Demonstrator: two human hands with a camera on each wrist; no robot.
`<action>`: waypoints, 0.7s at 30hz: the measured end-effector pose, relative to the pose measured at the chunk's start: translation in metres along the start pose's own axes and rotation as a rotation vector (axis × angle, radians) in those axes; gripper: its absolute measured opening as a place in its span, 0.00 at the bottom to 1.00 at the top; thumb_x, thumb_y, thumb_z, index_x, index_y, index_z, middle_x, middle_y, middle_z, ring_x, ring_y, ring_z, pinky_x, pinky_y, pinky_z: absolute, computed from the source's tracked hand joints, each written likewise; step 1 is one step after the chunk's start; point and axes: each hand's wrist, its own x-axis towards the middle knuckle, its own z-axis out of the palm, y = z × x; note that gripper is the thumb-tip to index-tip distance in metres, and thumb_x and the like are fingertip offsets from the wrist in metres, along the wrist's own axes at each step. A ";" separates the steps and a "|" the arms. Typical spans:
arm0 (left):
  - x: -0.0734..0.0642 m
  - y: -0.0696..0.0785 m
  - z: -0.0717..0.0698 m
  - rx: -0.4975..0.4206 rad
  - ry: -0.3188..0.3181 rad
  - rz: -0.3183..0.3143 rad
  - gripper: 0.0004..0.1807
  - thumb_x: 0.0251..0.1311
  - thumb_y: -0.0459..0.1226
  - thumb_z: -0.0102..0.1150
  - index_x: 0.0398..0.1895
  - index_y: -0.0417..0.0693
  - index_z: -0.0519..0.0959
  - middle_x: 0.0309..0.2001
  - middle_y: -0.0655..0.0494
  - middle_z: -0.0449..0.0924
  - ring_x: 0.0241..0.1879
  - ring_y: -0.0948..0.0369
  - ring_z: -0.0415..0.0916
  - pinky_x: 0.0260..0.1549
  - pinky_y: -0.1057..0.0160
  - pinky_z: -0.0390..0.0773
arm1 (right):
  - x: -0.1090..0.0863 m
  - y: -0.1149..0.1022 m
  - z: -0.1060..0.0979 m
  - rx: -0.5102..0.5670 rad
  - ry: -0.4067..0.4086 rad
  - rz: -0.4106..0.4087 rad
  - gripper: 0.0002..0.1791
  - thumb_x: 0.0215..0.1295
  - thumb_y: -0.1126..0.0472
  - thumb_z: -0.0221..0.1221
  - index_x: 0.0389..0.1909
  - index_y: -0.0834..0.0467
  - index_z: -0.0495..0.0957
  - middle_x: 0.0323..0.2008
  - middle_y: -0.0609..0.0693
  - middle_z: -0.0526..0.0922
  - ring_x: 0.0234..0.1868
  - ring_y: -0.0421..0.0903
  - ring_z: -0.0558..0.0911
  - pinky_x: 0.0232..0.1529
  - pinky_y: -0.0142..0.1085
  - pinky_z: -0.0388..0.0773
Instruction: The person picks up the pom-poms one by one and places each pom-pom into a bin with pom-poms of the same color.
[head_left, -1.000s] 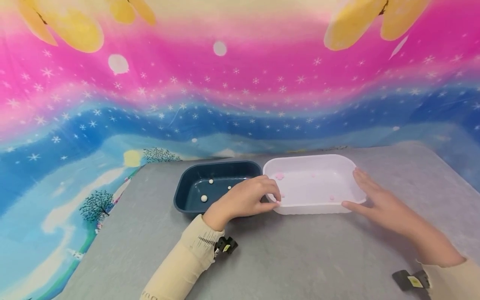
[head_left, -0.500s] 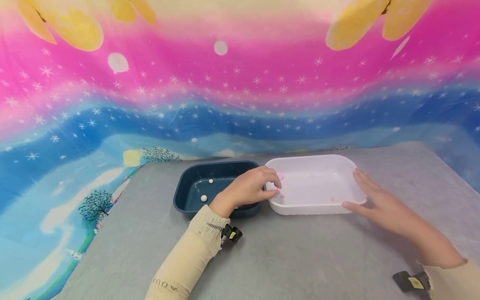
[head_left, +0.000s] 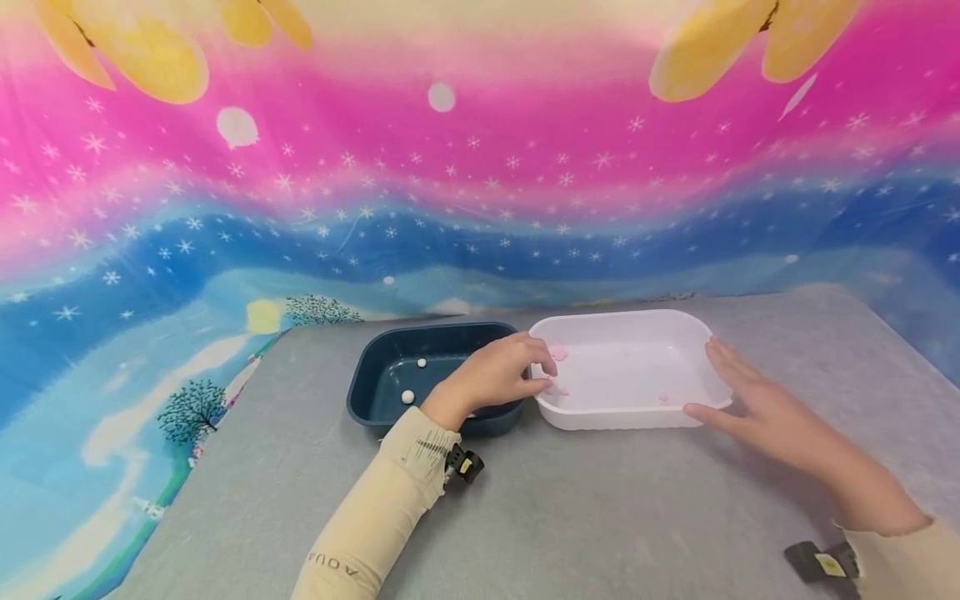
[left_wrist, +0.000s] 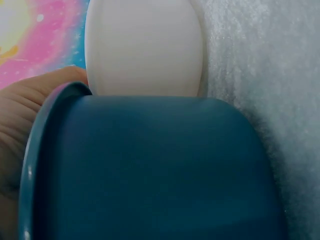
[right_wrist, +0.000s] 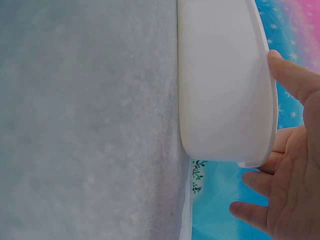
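My left hand (head_left: 495, 375) reaches over the right end of a dark teal basin (head_left: 390, 333) to the left end of a white basin (head_left: 637, 421). Between its thumb and forefinger it pinches a small pink piece, partly hidden by the fingertips. Several small pink pieces lie in the white basin, among them a flower-like one (head_left: 559, 354) and a smaller one (head_left: 663, 397). My right hand (head_left: 765, 408) touches the white basin's right end with its fingers extended; in the right wrist view the thumb (right_wrist: 285, 70) rests at the rim. The teal wall hides the left fingers in the left wrist view.
White balls, such as a larger one (head_left: 408, 397) and a smaller one (head_left: 422, 362), lie in the teal basin. Both basins stand side by side on a grey-covered table (head_left: 600, 517). A colourful printed cloth (head_left: 480, 192) hangs behind.
My left hand has moved from the white basin's near rim to inside its left end, then shifted slightly left. A pink piece stays at its fingertips. The right hand keeps its place.
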 end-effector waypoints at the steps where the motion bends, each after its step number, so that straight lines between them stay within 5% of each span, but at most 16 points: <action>1: 0.000 0.000 0.000 -0.001 -0.003 -0.006 0.09 0.66 0.42 0.63 0.45 0.52 0.87 0.48 0.60 0.85 0.50 0.62 0.76 0.53 0.62 0.78 | 0.000 0.000 0.000 0.001 -0.001 0.000 0.55 0.68 0.40 0.59 0.80 0.56 0.34 0.80 0.54 0.29 0.78 0.69 0.38 0.68 0.72 0.42; 12: -0.006 -0.005 0.001 0.010 0.022 0.007 0.11 0.66 0.42 0.63 0.47 0.51 0.86 0.53 0.59 0.82 0.53 0.61 0.74 0.54 0.61 0.77 | 0.003 0.002 0.001 0.007 -0.003 -0.007 0.55 0.68 0.41 0.59 0.80 0.56 0.34 0.80 0.56 0.29 0.78 0.69 0.38 0.69 0.72 0.41; 16: -0.024 -0.008 -0.003 0.035 0.064 0.010 0.15 0.68 0.45 0.60 0.53 0.50 0.84 0.61 0.57 0.77 0.62 0.60 0.71 0.59 0.58 0.76 | 0.001 0.007 0.002 0.009 -0.002 -0.013 0.54 0.68 0.42 0.59 0.80 0.55 0.34 0.80 0.55 0.29 0.78 0.69 0.37 0.69 0.71 0.39; 21: -0.065 -0.015 -0.015 0.077 0.132 -0.048 0.30 0.69 0.55 0.55 0.70 0.55 0.71 0.69 0.58 0.71 0.71 0.59 0.65 0.62 0.50 0.75 | -0.003 0.020 0.003 0.000 0.006 -0.022 0.51 0.72 0.44 0.56 0.80 0.54 0.32 0.79 0.58 0.24 0.78 0.68 0.30 0.69 0.72 0.33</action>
